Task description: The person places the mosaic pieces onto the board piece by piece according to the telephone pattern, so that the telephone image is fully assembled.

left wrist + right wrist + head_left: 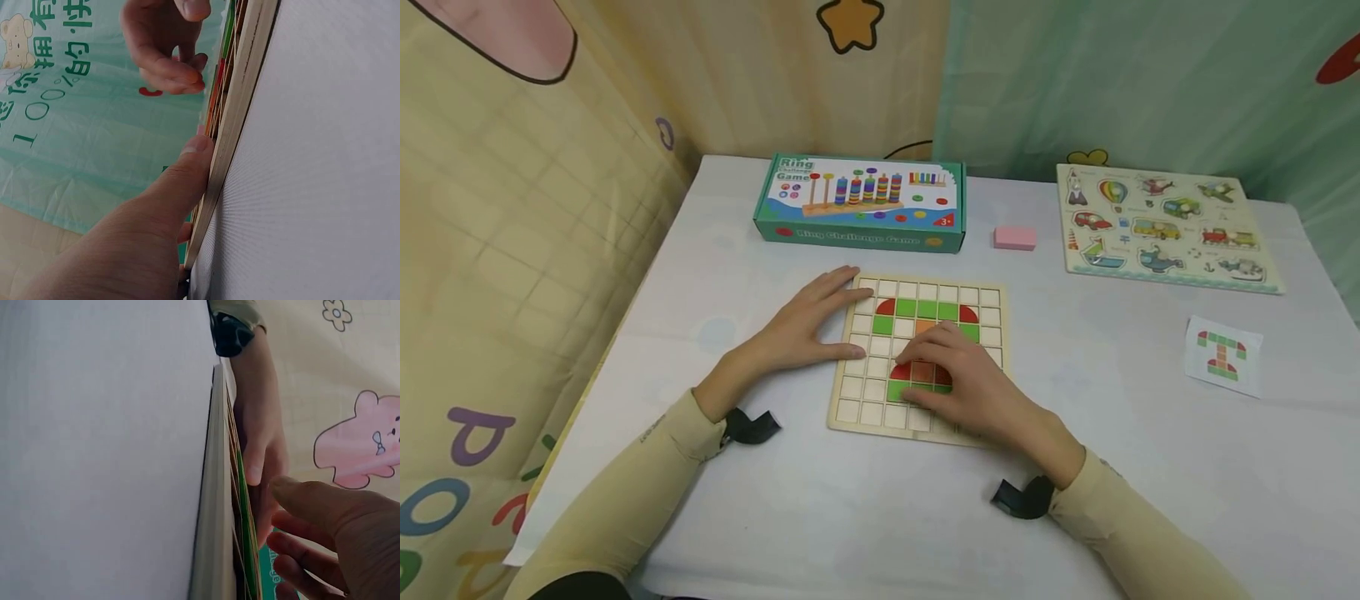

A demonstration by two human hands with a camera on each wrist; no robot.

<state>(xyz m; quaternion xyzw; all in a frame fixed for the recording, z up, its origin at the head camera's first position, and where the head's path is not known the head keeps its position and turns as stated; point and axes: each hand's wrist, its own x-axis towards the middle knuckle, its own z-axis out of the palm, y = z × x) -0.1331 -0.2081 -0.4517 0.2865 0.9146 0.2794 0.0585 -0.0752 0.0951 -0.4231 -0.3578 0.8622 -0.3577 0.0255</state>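
A square wooden grid board [852, 414] lies on the table, many of its cells pale. Green tiles [917, 309] make a row near its top, with red rounded tiles [886, 307] at both ends. Lower down are an orange tile [922, 372], more red rounded tiles and a green row, partly hidden by my right hand [977, 387]. That hand is just over the board with loosely bent fingers; the left wrist view shows nothing between its fingertips [190, 78]. My left hand [797, 333] rests at the board's left edge, fingers spread and thumb [199, 147] touching it.
Behind the board stands a Ring Challenge Game box [861, 204], with a pink block [1014, 238] to its right. A picture puzzle board [1172, 229] lies at the back right. Nearer is a small card [1224, 357] printed with a red, green and orange pattern.
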